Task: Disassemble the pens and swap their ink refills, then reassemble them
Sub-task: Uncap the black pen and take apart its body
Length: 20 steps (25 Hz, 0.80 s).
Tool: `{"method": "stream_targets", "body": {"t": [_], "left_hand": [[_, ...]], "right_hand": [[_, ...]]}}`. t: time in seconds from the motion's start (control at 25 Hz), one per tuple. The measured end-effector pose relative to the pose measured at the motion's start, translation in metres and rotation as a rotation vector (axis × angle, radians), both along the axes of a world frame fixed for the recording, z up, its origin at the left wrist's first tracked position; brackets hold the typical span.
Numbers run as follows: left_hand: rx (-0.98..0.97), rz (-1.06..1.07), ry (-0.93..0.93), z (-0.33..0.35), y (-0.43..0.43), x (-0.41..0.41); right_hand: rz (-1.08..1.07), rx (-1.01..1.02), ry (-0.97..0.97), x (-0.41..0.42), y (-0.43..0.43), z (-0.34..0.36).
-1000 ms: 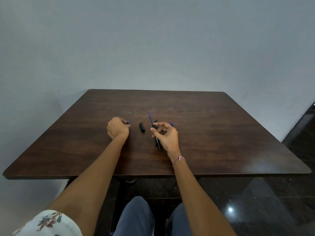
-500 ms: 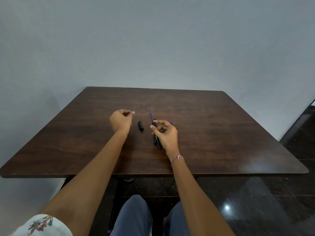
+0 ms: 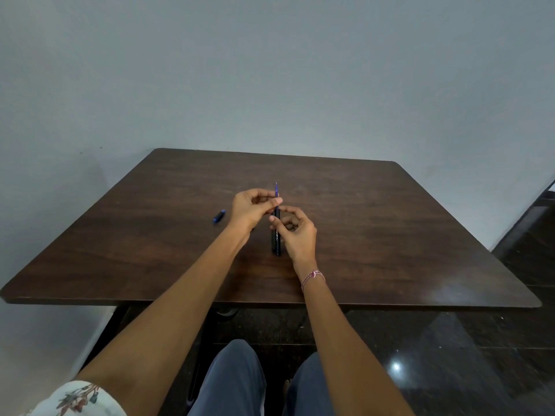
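Left hand (image 3: 249,210) pinches blue refill (image 3: 276,192) just above black barrel (image 3: 276,235) (right hand (image 3: 295,232) pinches that, w/ 1 blue piece (image 3: 219,216) left of it): pull straight, no bending.

Both hands meet over the middle of the desk (image 3: 390,235), the left hand (image 3: 250,208) just left of and slightly beyond the right hand (image 3: 295,231). Between them stands a pen barrel (image 3: 276,235), with a refill (image 3: 276,191) rising past the fingers. A small pen part (image 3: 219,216) lies on the desk left of the left hand.
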<state>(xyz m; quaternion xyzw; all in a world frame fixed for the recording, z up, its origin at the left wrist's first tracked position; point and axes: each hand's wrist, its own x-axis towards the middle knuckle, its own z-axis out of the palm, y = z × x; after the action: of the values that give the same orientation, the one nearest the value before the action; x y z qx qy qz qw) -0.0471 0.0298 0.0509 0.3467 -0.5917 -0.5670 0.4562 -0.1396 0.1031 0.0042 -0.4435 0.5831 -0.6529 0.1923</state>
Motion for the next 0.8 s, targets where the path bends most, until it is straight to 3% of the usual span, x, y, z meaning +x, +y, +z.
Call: {"method": "stream_targets", "body": {"t": [0.4,0.8], "left_hand": [[-0.028,0.025,-0.017,0.007,0.001,-0.003],[-0.037,0.164,0.079,0.026,-0.012,-0.007]], "right_hand": [[0.007,-0.007,-0.049,0.002,0.002,0.003],[0.042,-0.006,-0.045,0.002,0.001,0.001]]}}
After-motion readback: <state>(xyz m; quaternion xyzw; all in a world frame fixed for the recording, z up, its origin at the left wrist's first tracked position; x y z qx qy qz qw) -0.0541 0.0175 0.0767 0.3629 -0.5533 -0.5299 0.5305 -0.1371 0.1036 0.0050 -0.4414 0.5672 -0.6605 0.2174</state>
